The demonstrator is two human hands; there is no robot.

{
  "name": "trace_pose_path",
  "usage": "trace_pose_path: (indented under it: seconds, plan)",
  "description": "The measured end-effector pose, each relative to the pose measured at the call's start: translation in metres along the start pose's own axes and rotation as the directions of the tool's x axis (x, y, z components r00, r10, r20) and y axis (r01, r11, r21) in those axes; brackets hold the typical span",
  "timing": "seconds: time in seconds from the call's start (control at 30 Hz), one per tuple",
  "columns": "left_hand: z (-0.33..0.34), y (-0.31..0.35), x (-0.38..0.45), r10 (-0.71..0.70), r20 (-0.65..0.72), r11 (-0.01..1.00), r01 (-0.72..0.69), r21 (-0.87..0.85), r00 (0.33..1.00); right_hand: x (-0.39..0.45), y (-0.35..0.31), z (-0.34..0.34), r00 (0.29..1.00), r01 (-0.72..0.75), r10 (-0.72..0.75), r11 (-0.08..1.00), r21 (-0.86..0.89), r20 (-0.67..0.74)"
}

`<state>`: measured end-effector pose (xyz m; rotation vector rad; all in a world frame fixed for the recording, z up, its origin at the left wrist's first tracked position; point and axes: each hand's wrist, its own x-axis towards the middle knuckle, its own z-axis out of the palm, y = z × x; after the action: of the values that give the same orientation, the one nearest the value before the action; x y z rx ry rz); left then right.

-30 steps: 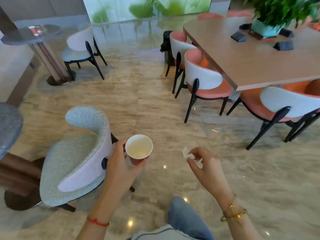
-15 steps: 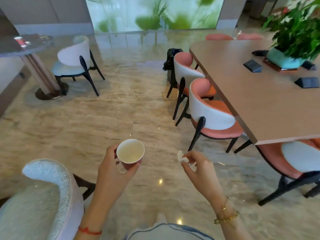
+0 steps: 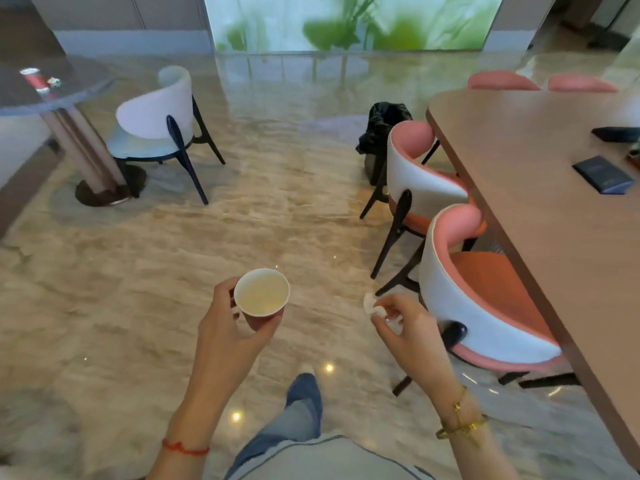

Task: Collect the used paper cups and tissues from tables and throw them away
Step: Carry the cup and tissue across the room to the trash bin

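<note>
Setting: lounge or café-style seating area, likely a commercial lobby. Evidence: polished marble-pattern floor (image 3: 173, 271) with ceiling light reflections; long wooden table (image 3: 554, 220) lined with matching pink-and-white chairs (image 3: 478, 306); separate round pedestal table (image 3: 65, 95) with a pale blue chair (image 3: 156, 123) beside it; large backlit wall panel (image 3: 346, 22) with green leaf imagery; bin lined with a black bag (image 3: 381, 126) at the long table's far corner. Furniture uniform, arranged for several groups.
</note>
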<state>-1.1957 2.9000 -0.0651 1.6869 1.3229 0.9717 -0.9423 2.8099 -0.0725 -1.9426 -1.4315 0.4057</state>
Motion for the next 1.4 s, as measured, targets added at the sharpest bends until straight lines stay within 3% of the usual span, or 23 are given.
trace_pose_path:
  seconds: [0.37,1.1,1.4]
  plan:
    - [0.08,0.036,0.323,0.11,0.099,0.992,-0.115,0.044,0.989,0.306,0.029,0.003,0.994,-0.051,0.055,0.998,0.042,-0.092]
    - [0.321,0.073,0.857,0.108,0.144,0.993,-0.112,0.023,0.984,0.875,0.176,-0.029,0.993,-0.076,0.081,0.995,0.056,-0.091]
    - [0.424,0.078,1.074,0.161,0.251,0.986,-0.167,0.004,0.954,1.072,0.258,-0.016,0.981,-0.136,0.131,0.99,-0.024,-0.145]
